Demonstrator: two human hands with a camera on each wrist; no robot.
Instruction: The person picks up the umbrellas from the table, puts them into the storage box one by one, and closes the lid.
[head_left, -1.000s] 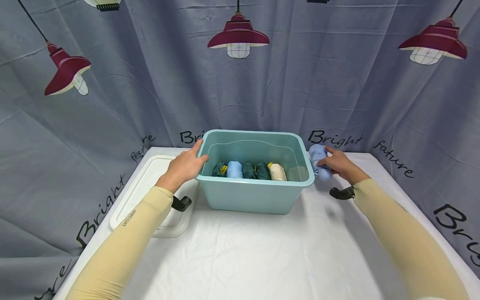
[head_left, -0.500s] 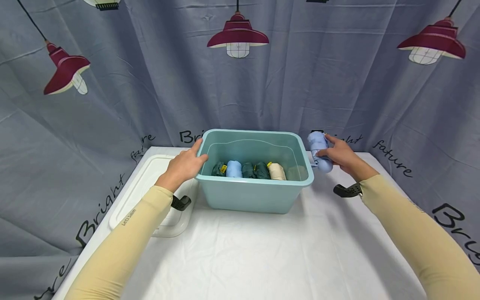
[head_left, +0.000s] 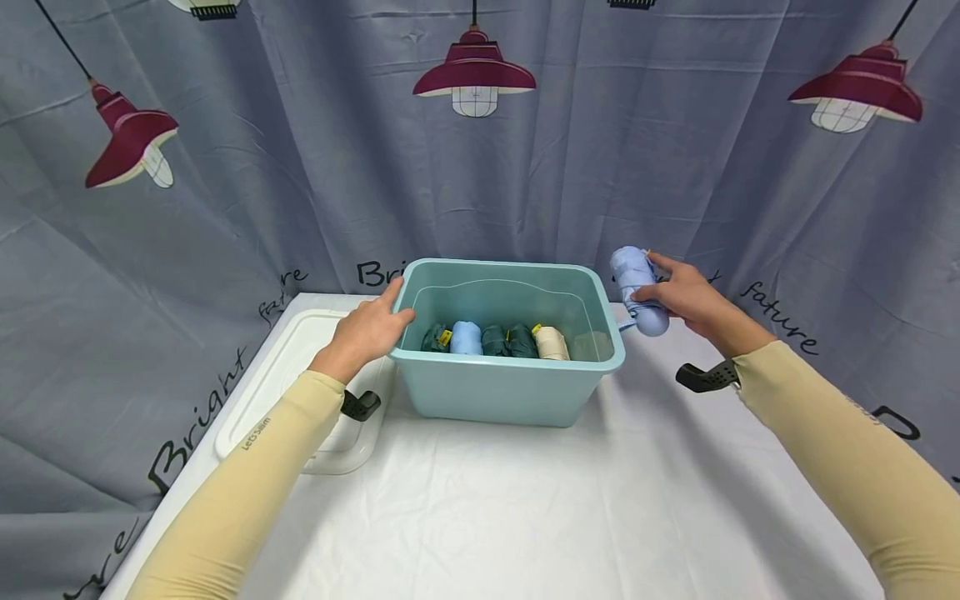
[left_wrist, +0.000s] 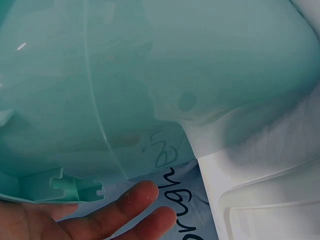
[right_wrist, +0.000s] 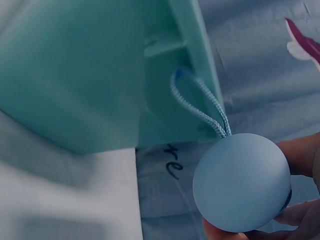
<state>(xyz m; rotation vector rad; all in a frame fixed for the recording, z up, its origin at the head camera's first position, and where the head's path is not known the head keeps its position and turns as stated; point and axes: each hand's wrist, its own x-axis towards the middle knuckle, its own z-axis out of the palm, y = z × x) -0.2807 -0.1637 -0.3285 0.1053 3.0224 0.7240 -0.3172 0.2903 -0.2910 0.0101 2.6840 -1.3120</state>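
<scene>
My right hand (head_left: 686, 296) holds a light blue folded compact umbrella (head_left: 633, 279) upright, just right of the teal plastic storage box (head_left: 495, 390). Its rounded end (right_wrist: 242, 182) and braided wrist loop (right_wrist: 202, 100) face the camera in the right wrist view. The left hand (head_left: 367, 329) rests at the box's left rim, thumb over the inner side and the other fingers (left_wrist: 135, 197) extended loosely outside. Inside the box stands a row of rolled bundles: dark green ones (head_left: 495, 341), a light blue one (head_left: 467, 338) and a cream one (head_left: 551, 342); their lower parts are hidden.
A white lid (head_left: 352, 442) lies on the white-covered table (head_left: 525, 508) left of the box, partly under the left forearm. Behind the table hangs a grey-blue curtain (head_left: 555, 183) with printed lamps. A clear, pale shape (head_left: 592, 346) shows in the box's right end.
My right hand has lifted the light blue umbrella from beside the box and tilted its top farther up; the forearm has shifted right. The left hand stays at the rim.
</scene>
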